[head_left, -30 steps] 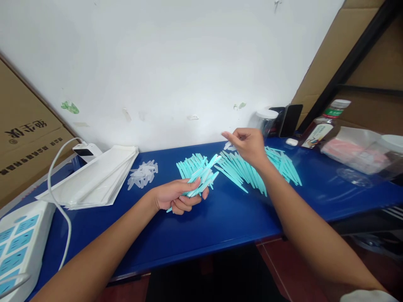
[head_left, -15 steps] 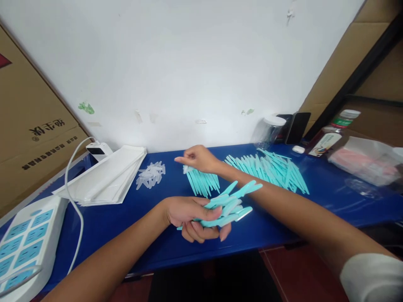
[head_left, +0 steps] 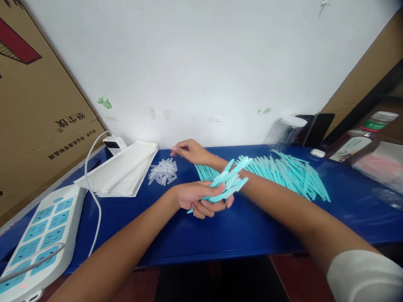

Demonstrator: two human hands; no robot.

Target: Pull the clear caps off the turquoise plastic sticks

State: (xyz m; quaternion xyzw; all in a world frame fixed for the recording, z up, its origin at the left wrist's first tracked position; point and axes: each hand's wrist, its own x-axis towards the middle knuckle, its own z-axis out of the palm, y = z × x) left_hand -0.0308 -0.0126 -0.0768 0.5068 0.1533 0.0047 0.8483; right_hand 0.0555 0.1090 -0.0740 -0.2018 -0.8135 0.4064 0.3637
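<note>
Landmark: pile of clear caps [head_left: 163, 172], lying loose on the blue table [head_left: 252, 226].

Left hand [head_left: 197, 200]: right of the caps and nearer the table's front edge, raised just off the surface. Fingers curled tight round a bundle of teal sticks [head_left: 231, 181], thumb pressed on top. Bundle tilted, fanning up and away from the caps.

Right hand [head_left: 190, 151]: crossed over beyond the left hand, just right of the caps and slightly farther back. Thumb and fingertips [head_left: 173, 149] pinched together, aimed toward the caps, apart from them. Cannot tell whether anything sits in the pinch.

Short row of teal sticks [head_left: 204, 171]: flat on the table right of the caps, partly hidden by the right forearm.

Large spread of teal sticks [head_left: 289, 176]: well right of the caps, flat, fanned out.

Stack of white bags [head_left: 126, 167]: just left of the caps, not touching.

White power strip [head_left: 40, 235]: far left of the caps, near the front edge, white cable [head_left: 94, 197] looping back past the bags.

Clear jar [head_left: 285, 132] and dark phone [head_left: 317, 129]: far right of the caps, against the wall.
</note>
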